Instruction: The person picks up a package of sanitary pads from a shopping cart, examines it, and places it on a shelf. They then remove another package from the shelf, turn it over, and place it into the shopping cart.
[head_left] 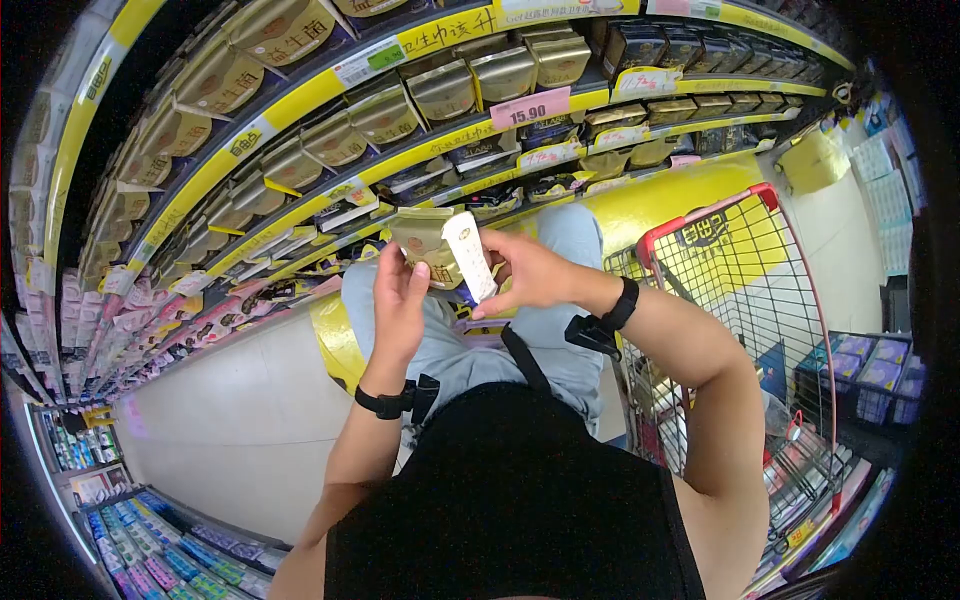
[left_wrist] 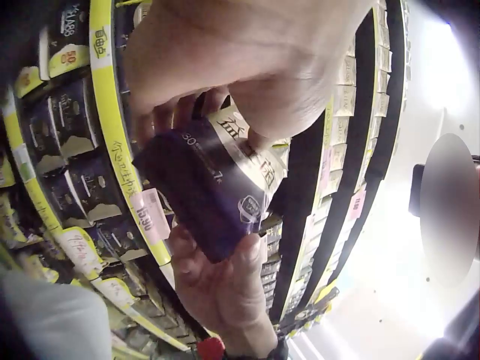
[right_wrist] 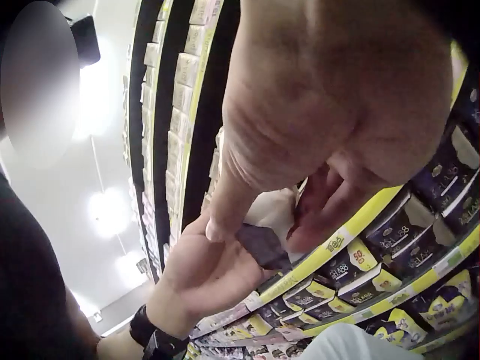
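Observation:
A gold and dark purple pack of sanitary pads is held up above the lap, its pale end panel turned to the right. My left hand grips the pack's left side, thumb on the gold front. On the other side my right hand pinches the pale end, thumb low and fingers higher up. The left wrist view shows the purple face of the pack between both hands. In the right wrist view my right hand covers most of the pack.
Curved shelves with yellow edge strips hold rows of gold packs and dark packs. A pink price tag reads 15.90. A red-rimmed wire shopping cart stands at the right. More goods line the lower left.

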